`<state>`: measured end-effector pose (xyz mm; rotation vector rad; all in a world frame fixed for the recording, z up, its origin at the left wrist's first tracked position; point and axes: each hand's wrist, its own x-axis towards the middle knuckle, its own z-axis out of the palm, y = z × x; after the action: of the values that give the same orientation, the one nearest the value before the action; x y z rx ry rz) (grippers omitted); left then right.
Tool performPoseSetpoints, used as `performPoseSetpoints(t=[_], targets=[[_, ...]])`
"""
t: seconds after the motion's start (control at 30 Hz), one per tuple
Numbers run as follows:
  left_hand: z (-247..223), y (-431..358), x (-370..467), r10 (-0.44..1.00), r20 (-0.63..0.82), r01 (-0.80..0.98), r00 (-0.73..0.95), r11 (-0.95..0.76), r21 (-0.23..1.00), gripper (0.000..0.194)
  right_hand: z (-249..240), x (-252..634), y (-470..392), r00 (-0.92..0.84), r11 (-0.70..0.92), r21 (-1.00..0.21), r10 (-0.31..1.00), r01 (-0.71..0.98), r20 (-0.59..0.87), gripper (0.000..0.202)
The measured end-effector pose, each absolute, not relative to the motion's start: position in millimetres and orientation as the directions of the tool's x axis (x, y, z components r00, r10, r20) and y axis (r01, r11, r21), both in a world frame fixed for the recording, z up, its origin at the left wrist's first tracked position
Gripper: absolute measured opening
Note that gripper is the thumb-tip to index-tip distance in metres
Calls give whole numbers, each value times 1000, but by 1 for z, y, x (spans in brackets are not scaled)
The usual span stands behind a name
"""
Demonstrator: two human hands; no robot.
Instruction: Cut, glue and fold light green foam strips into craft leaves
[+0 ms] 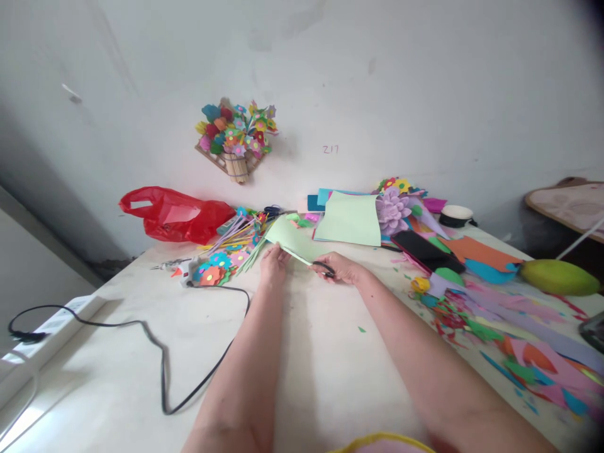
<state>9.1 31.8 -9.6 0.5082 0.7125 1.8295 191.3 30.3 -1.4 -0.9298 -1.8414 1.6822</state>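
Note:
My left hand (274, 263) pinches the near left edge of a pale green sheet (295, 239), held slightly above the white table (325, 377). My right hand (337, 268) is closed round the black handles of a pair of scissors (324, 268) at the sheet's near right corner. The scissor blades are hard to make out against the sheet. Behind my right hand, a second pale green sheet (352, 220) lies on a stack of coloured sheets.
On the left are a red bag (177, 217), foam flowers (219, 267), a glue gun (187, 270) with a black cord and a power strip (56, 333). Right: a phone (427, 251), coloured scraps (476, 314), a green fruit (560, 277). A flower basket (236, 167) hangs on the wall.

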Motion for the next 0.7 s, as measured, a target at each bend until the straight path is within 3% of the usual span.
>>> performPoseSetpoints(t=[0.7], targets=[[-10,29,15,938,52,-667,-342,-282,689,22,6,188,24,-629,1,-983,769,185,-118,34]])
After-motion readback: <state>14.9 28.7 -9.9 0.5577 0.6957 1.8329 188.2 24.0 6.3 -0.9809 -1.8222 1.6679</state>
